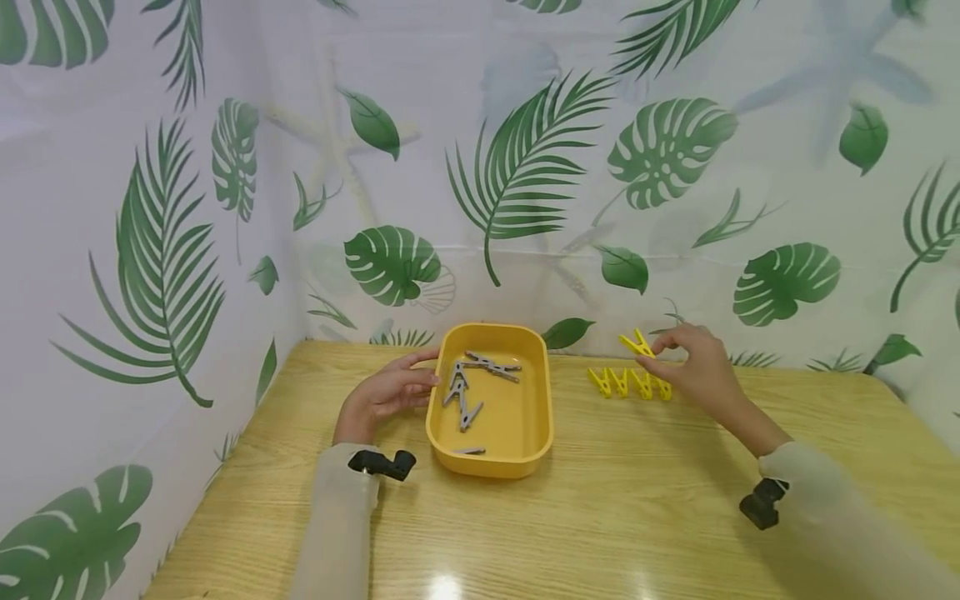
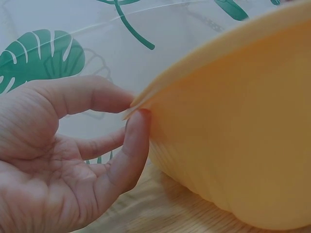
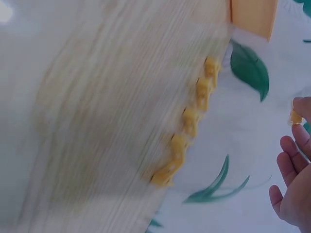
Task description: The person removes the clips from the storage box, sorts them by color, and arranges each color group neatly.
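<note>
A yellow plastic basin (image 1: 491,468) stands on the table, with several grey clothespins (image 1: 459,388) lying inside it. My left hand (image 1: 390,390) is at its left side; in the left wrist view the thumb and a finger pinch the basin's rim (image 2: 194,60). Over at the right, my right hand (image 1: 697,367) holds a yellow clothespin (image 1: 637,342) between thumb and fingertips, raised above the table. Below it several more yellow clothespins (image 1: 620,382) stand in a row. The right wrist view shows the held clothespin (image 3: 295,116) at its right edge, partly hidden by the fingers.
The wood-grain table (image 1: 600,517) ends at a white curtain (image 1: 480,275) printed with green leaves, which also closes off the left side. A black wrist mount (image 1: 384,463) sits on the left sleeve, another black mount (image 1: 763,503) on the right.
</note>
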{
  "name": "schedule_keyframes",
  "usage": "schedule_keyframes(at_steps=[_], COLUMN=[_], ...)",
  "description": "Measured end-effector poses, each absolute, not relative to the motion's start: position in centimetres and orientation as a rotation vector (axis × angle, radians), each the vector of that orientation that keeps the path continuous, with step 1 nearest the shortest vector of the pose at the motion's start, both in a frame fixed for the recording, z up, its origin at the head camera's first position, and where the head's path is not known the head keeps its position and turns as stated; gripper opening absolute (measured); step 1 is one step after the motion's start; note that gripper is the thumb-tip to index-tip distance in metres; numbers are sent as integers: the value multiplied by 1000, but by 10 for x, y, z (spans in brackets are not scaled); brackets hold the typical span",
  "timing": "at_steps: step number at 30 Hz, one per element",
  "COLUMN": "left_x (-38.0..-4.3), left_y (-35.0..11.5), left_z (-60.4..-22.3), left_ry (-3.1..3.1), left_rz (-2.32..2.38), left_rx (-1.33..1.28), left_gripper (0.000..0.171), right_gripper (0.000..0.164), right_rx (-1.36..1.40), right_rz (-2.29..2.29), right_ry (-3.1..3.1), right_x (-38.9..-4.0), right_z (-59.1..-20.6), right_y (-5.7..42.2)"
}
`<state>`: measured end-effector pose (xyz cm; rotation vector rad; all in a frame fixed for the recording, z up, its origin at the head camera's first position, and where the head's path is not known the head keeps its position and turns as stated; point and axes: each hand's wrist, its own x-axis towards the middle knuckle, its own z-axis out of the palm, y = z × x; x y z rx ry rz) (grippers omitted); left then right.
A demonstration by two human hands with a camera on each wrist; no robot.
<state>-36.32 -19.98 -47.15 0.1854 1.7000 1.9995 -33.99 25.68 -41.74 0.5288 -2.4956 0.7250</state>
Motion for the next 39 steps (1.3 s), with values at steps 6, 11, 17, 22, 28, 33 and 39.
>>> schedule_keyframes(at_steps=[6,11,17,22,28,33,39], left_x=[-363,-361,-359,-360,-361,-361,-360], left_y=[-201,-201,-201,-201,-200,-200,-198], left_z=[-471,-470,-470,-469,-469,-470,-470], left_ry=[1709,1703,1698,1700,1692,1690,1692], left_rz=[2004,2010,2014,2016,2019,2022,2014], left_rx=[172,184,191,182,177,177,185], left_gripper=[63,64,64,65,65,65,64], right_gripper=[20,22,26,27,27,28,32], right_rx=[460,393,309,282,267,253,220], right_rz=[589,527,439,404,417,440,465], right_ry=[-2500,-2542,-2624,-2657,-2678,-2707,-2760], right_x=[-335,-331,-330,-329,-328,-329,-332], right_z=[-424,-431,-441,-448,-453,-455,-460], right_y=[292,314,333,343,349,351,355])
